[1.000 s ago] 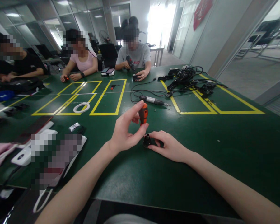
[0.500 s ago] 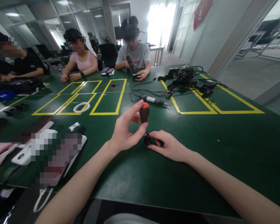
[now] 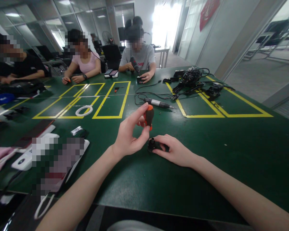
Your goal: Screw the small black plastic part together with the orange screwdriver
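My left hand (image 3: 132, 133) grips a short orange-and-dark screwdriver handle (image 3: 149, 116) between thumb and fingers, raised above the green table. Just below and to the right, my right hand (image 3: 174, 150) holds a small black part (image 3: 152, 146) on the tabletop; a short dark round piece stands up from its left end. The handle is above the black part and apart from it. Whether a shaft sticks out of the handle cannot be seen.
Beyond my hands lies an electric screwdriver (image 3: 156, 103) with its cable. Black cables (image 3: 194, 80) are heaped at the back right. A white ring (image 3: 84, 110) and phones (image 3: 69, 157) are on the left. A person (image 3: 137, 56) works opposite with a power tool.
The handle has turned slightly in my left fingers, so that orange now shows at its lower end too. My right hand and the black part are almost unchanged.
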The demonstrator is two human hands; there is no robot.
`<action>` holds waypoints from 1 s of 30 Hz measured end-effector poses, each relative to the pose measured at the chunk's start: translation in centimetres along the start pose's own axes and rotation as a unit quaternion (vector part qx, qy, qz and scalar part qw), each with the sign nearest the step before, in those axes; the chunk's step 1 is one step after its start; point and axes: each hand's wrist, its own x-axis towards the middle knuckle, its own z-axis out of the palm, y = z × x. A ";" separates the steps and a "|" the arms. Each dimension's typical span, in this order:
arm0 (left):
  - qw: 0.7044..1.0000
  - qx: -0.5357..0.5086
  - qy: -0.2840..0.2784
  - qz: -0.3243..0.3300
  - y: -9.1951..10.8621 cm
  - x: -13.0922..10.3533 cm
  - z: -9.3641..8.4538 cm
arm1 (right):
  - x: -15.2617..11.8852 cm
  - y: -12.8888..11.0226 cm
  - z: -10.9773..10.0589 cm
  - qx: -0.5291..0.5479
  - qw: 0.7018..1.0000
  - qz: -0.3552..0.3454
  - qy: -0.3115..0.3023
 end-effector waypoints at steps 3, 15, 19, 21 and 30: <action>1.000 0.015 0.008 0.009 -0.1 0.0 0.0 | 0.0 0.0 0.0 -0.003 1.000 -0.003 0.001; 1.000 -0.004 -0.009 -0.006 0.2 0.0 -0.2 | -0.1 0.0 0.1 -0.005 1.000 -0.004 0.001; 1.000 0.019 0.003 0.011 0.0 0.1 0.0 | -0.1 0.1 0.1 -0.008 1.000 -0.005 0.004; 0.999 0.030 0.008 0.017 -0.1 0.1 0.1 | -0.1 0.1 0.1 -0.008 1.000 -0.003 0.005; 1.000 -0.002 -0.003 -0.003 -0.2 -0.2 -0.1 | -0.1 0.1 0.1 -0.010 1.000 -0.007 0.006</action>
